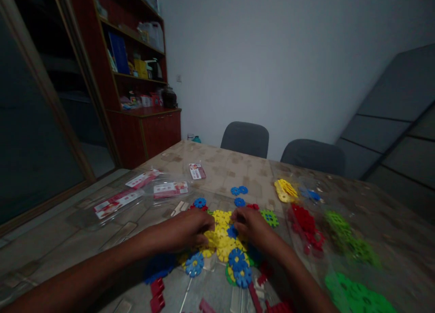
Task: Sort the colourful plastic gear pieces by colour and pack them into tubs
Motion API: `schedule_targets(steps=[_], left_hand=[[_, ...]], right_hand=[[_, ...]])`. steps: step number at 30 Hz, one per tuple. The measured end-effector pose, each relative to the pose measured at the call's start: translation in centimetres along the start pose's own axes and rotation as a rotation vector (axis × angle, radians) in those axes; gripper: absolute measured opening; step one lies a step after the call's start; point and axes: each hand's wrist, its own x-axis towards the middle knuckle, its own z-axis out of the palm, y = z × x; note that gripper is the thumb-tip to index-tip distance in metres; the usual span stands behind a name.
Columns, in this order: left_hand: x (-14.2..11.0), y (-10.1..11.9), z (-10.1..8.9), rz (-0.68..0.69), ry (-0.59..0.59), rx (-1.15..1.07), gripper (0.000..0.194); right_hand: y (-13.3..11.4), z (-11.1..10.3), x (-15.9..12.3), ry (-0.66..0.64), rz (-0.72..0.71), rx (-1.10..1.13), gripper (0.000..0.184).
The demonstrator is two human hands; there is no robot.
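Note:
An assembly of interlocking yellow plastic pieces (222, 231) lies on the table between my two hands. My left hand (190, 227) is closed at its left side, with the fingers around a yellow toothed piece (211, 240). At the right side, my right hand (253, 224) has its fingers curled in against the assembly, close to a blue piece (232, 232); what they grip is hidden. Blue flower-shaped discs (240, 267) sit at its near right, and another blue disc (195, 264) is at its near left.
Clear plastic trays on the right hold yellow pieces (285, 190), red pieces (306, 224) and green pieces (356, 295). Labelled clear packages (170, 190) lie at the left. Red parts (157, 295) are scattered near me. Two grey chairs (245, 138) stand behind the table.

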Motion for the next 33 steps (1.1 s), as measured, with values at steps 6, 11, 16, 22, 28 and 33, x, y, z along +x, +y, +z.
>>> schedule_targets(steps=[6, 11, 16, 22, 28, 33], left_hand=[[0.3, 0.9, 1.8, 0.005, 0.056, -0.127, 0.034], [0.8, 0.5, 3.1, -0.068, 0.091, -0.105, 0.030], [1.1, 0.2, 2.9, -0.086, 0.045, -0.090, 0.021], [1.4, -0.4, 3.0, -0.127, 0.046, -0.083, 0.030], [1.1, -0.2, 3.3, -0.081, 0.033, -0.061, 0.022], [0.7, 1.1, 2.9, -0.058, 0.038, -0.127, 0.048]], right_hand=[[-0.3, 0.4, 2.1, -0.001, 0.012, -0.143, 0.018], [0.0, 0.6, 2.9, -0.048, 0.056, -0.191, 0.021], [0.7, 0.7, 2.8, -0.073, 0.092, -0.166, 0.027], [0.8, 0.3, 2.8, -0.094, 0.086, -0.102, 0.026], [0.3, 0.4, 3.6, -0.109, 0.116, -0.061, 0.030], [-0.5, 1.6, 4.0, -0.089, 0.160, -0.062, 0.033]])
